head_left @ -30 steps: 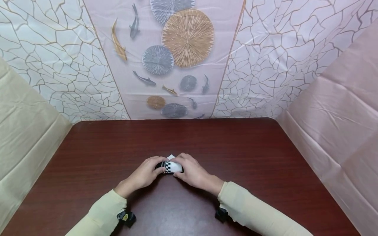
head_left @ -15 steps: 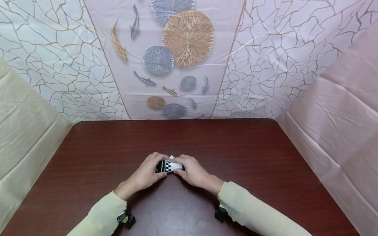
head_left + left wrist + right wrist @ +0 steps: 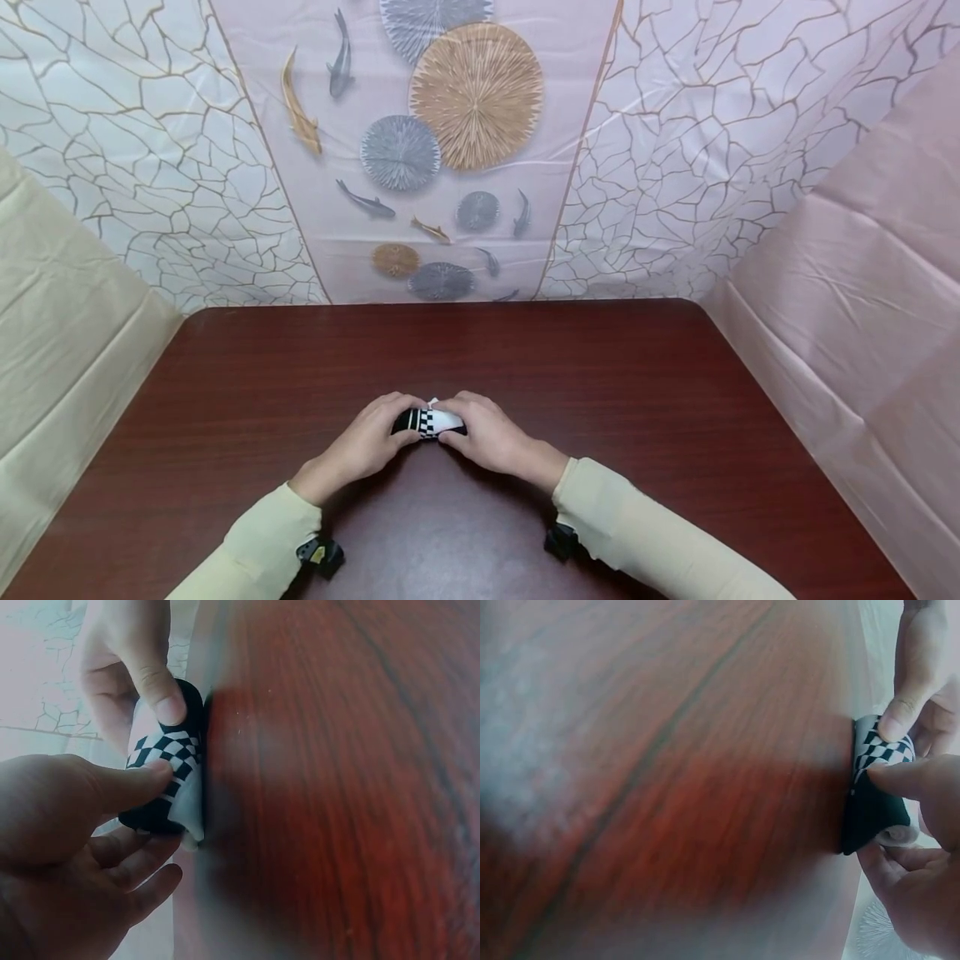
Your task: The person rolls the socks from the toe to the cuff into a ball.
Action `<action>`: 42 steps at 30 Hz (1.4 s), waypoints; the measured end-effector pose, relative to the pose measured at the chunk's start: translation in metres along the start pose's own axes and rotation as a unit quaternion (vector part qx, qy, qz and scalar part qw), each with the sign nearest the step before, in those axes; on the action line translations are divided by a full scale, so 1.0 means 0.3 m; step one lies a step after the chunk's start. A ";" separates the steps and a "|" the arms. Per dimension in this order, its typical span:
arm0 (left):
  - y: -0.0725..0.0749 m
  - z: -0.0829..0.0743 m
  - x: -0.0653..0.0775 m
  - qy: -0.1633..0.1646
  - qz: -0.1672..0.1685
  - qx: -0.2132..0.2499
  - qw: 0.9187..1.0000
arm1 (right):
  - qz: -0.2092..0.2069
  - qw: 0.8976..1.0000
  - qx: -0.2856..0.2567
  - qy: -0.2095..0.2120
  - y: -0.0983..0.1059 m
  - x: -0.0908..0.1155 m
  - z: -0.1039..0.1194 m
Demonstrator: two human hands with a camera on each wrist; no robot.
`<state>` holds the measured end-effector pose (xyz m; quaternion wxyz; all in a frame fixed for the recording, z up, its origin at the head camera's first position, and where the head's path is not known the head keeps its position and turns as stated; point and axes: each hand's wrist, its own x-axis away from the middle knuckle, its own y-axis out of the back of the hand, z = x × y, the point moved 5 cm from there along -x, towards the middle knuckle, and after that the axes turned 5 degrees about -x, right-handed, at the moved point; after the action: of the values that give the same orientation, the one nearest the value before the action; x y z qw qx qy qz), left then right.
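A rolled-up black-and-white sock [image 3: 427, 423] with a checkered band lies on the table between both hands. My left hand [image 3: 369, 437] grips its left end, thumb on the near side and fingers round the far side. At the other end, my right hand [image 3: 489, 435] holds it the same way. In the left wrist view the sock [image 3: 187, 799] shows a loose pale fold at its end, low by the table. The right wrist view shows the sock [image 3: 881, 802] with a rolled layer at its black end. The fingers partly hide the far side.
The dark red-brown wooden table [image 3: 600, 375] has rounded far corners. Behind it hangs a patterned cloth [image 3: 480, 100] with fish and round motifs. Plain cloth panels stand at the left [image 3: 67, 358] and right [image 3: 862, 292].
The white flap behind the sock shows less than before. My left thumb lifted off toward the near side, then came back onto the sock. Both arms have stayed nearly in place.
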<state>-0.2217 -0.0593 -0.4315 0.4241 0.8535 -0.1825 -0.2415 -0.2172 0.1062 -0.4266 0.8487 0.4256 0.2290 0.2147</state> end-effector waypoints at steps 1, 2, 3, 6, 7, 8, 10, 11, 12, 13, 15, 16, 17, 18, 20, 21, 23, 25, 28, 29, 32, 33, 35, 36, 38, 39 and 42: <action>0.000 0.000 0.000 -0.001 0.003 -0.001 1.000 | 0.001 1.000 0.004 -0.001 -0.002 0.000 -0.001; 0.000 0.001 -0.001 0.002 0.007 0.001 1.000 | 0.003 1.000 0.006 -0.004 -0.004 0.001 -0.003; -0.001 0.002 -0.001 0.004 0.013 0.003 1.000 | 0.004 1.000 0.007 -0.008 -0.004 0.002 -0.004; -0.001 0.004 -0.002 0.010 0.029 0.009 1.000 | 0.004 1.000 0.010 -0.018 -0.008 0.002 -0.008; -0.002 0.004 -0.002 0.012 0.033 0.011 0.999 | 0.003 1.000 0.011 -0.021 -0.009 0.003 -0.010; -0.002 0.004 -0.002 0.014 0.038 0.014 0.999 | 0.003 1.000 0.014 -0.023 -0.010 0.003 -0.011; -0.003 0.005 -0.002 0.014 0.042 0.016 0.999 | 0.003 1.000 0.020 -0.021 -0.014 0.003 -0.013; -0.003 0.005 -0.002 0.014 0.042 0.015 0.999 | 0.003 1.000 0.022 -0.020 -0.015 0.003 -0.014; -0.003 0.005 -0.001 0.015 0.042 0.017 0.999 | 0.002 1.000 0.024 -0.018 -0.016 0.004 -0.015; -0.004 0.006 -0.002 0.016 0.042 0.016 0.999 | 0.000 1.000 0.025 -0.014 -0.016 0.004 -0.016; -0.003 0.004 0.000 0.015 0.035 0.013 0.999 | -0.004 1.000 0.025 -0.005 -0.015 0.005 -0.015; -0.003 0.003 0.000 0.013 0.032 0.011 0.999 | -0.006 1.000 0.024 -0.001 -0.014 0.005 -0.015; -0.003 0.001 0.001 0.011 0.029 0.009 0.999 | -0.008 1.000 0.023 0.003 -0.013 0.004 -0.015; -0.004 -0.001 0.001 0.008 0.026 0.008 1.000 | -0.009 1.000 0.022 0.006 -0.012 0.004 -0.014; -0.005 -0.004 0.002 0.001 0.020 0.008 1.000 | -0.007 1.000 0.018 0.008 -0.010 0.002 -0.012; -0.006 -0.005 0.002 -0.003 0.018 0.008 1.000 | -0.004 1.000 0.017 0.008 -0.010 0.001 -0.011; -0.008 -0.005 0.003 -0.004 0.016 0.011 1.000 | 0.002 1.000 0.015 0.006 -0.010 -0.002 -0.006; -0.006 -0.003 0.003 -0.005 0.014 0.014 1.000 | 0.009 1.000 0.014 0.001 -0.010 -0.004 -0.003; -0.003 0.000 0.004 -0.006 0.013 0.014 1.000 | 0.019 1.000 0.018 -0.007 -0.012 -0.006 0.000; -0.001 0.000 0.004 -0.006 0.014 0.015 1.000 | 0.021 1.000 0.021 -0.009 -0.012 -0.007 0.000; -0.001 0.003 0.002 -0.005 0.022 0.013 1.000 | 0.024 0.999 0.028 -0.009 -0.014 -0.008 0.000; -0.002 0.004 0.002 -0.006 0.026 0.012 1.000 | 0.024 0.999 0.030 -0.009 -0.014 -0.008 -0.001; -0.004 0.006 0.001 -0.003 0.033 0.012 0.999 | 0.023 0.999 0.032 -0.008 -0.015 -0.007 -0.001; -0.004 0.006 0.001 -0.003 0.036 0.013 0.999 | 0.023 0.999 0.033 -0.007 -0.016 -0.006 -0.002; -0.004 0.006 0.002 -0.002 0.040 0.015 0.999 | 0.021 0.999 0.033 -0.007 -0.016 -0.005 -0.004; -0.005 0.006 0.002 0.001 0.043 0.017 0.999 | 0.019 0.999 0.033 -0.006 -0.017 -0.005 -0.005; -0.004 0.005 0.002 0.007 0.050 0.023 0.998 | 0.013 1.000 0.029 0.000 -0.016 -0.004 -0.006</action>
<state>-0.2219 -0.0600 -0.4335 0.4169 0.8547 -0.2272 -0.2099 -0.2185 0.1040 -0.4311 0.8334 0.4529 0.2295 0.2184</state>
